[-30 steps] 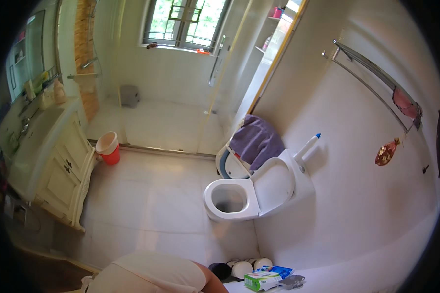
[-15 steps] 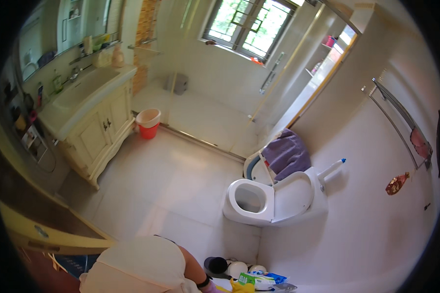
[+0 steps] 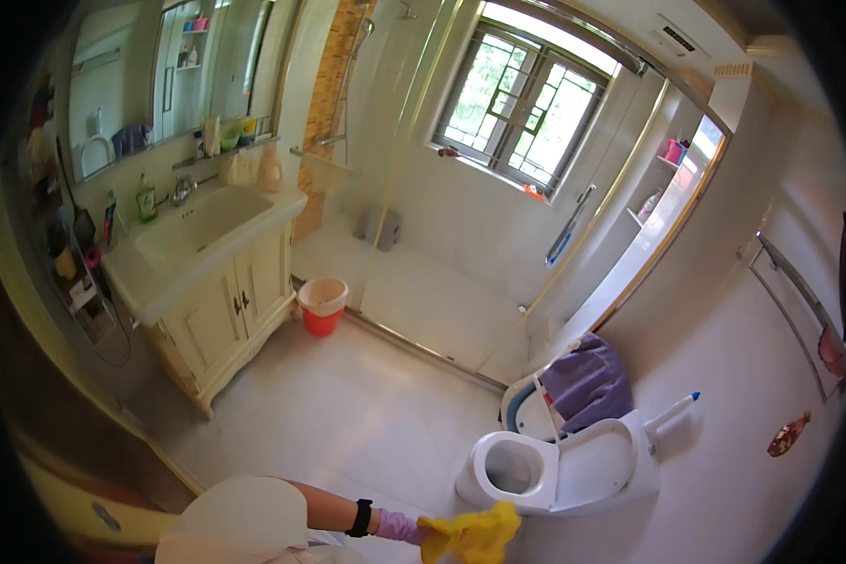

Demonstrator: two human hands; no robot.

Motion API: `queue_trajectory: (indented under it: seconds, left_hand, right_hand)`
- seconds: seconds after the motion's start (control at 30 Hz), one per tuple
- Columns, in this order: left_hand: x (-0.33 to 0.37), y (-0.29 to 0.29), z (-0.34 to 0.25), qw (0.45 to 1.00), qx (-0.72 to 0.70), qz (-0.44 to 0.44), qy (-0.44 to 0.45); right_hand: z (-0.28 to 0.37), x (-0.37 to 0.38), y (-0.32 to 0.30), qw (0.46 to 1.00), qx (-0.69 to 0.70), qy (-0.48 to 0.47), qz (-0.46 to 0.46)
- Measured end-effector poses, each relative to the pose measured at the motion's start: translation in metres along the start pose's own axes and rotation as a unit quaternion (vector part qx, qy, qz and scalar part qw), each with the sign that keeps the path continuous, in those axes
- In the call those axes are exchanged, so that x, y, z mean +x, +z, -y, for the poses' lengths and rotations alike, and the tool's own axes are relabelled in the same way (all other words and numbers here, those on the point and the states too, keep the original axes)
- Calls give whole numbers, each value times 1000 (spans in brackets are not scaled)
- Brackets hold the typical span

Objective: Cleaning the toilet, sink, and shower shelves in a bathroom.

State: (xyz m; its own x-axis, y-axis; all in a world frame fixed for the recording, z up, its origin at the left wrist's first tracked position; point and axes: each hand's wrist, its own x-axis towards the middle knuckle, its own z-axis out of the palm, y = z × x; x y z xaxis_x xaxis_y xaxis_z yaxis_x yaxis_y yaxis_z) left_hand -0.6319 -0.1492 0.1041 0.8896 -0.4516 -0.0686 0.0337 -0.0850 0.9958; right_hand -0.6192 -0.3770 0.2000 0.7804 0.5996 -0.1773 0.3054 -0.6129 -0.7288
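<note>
My left hand, in a lavender glove with a black band on the wrist above it, reaches across the lower edge from the left. It is closed on a crumpled yellow cloth, which covers most of my fingers. The cloth is held up just in front of the white toilet, apart from it as far as I can see. The toilet's lid is raised, leaving the bowl uncovered. My right hand is out of view.
A red and white bucket stands by the cream vanity cabinet. Beyond the toilet, a purple towel drapes over a tub-like item. Glass shower panels line the far side. A toilet brush hangs on the right wall.
My left hand has come up from beside the packages on the floor with the yellow cloth. The view has tilted upward, so those packages are out of sight.
</note>
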Motion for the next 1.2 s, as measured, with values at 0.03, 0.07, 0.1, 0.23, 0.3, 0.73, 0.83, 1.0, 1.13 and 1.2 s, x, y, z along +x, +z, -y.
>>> queue_trajectory:
  seconds: [0.03,0.07,0.1,0.23,0.3,0.73,0.83,1.0,1.13,1.2]
  left_hand:
    - [-12,-26,-29,998,-46,-39,-10]
    - [-21,-52,-59,993,-99,-67,-14]
    - [-33,-75,-87,983,-153,-97,-13]
    - [-58,-144,-169,938,-301,-171,-5]
    - [-56,-167,-178,921,-337,-195,-10]
    - [73,-288,-120,851,469,-235,29]
    - [116,-330,-119,858,457,-231,39]
    - [210,-410,-118,869,448,-205,36]
    - [251,-464,-128,943,157,-284,79]
    - [261,-495,-135,902,162,-375,145]
  right_hand:
    - [7,16,6,1000,-5,-3,11]
    - [12,30,12,1000,-4,0,16]
    - [18,48,18,1000,-4,-3,25]
    - [36,139,55,957,287,11,30]
    - [60,188,63,899,423,39,105]
    - [97,405,37,784,544,-147,262]
    - [96,457,9,788,546,-154,240]
    - [112,563,-51,813,512,-225,162]
    - [111,650,-69,707,667,-96,214]
    - [105,704,-73,883,417,-195,96]
